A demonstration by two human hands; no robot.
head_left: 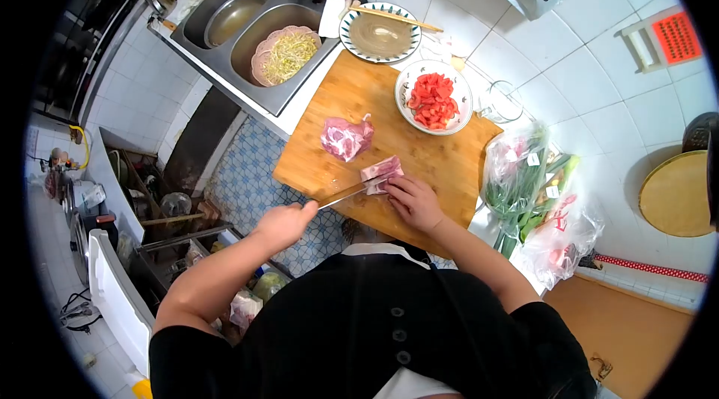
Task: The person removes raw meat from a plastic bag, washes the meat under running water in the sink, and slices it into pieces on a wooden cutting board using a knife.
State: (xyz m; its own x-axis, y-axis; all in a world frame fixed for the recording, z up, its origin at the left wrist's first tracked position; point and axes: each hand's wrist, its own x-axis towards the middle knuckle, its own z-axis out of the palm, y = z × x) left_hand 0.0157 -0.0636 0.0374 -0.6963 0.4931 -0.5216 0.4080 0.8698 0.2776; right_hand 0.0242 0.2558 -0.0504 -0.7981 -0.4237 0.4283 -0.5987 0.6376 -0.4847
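On the wooden cutting board (pixel 314 133), my left hand (pixel 288 225) is closed around the handle of a knife (pixel 348 193). The blade lies across a piece of meat (pixel 382 170) near the board's front edge. My right hand (pixel 416 204) presses its fingertips on the right side of that meat, close to the blade. A second, larger lump of meat (pixel 347 138) rests farther back and to the left, apart from both hands. Behind my right hand, a white bowl (pixel 402 92) of chopped red pieces (pixel 434 101) stands on the board.
At the back left is a double sink (pixel 243 47) with a pink basin of bean sprouts (pixel 290 56). A patterned plate (pixel 380 33) with chopsticks across it stands behind the board. Bagged green vegetables (pixel 528 182) and a glass (pixel 500 103) are on the right.
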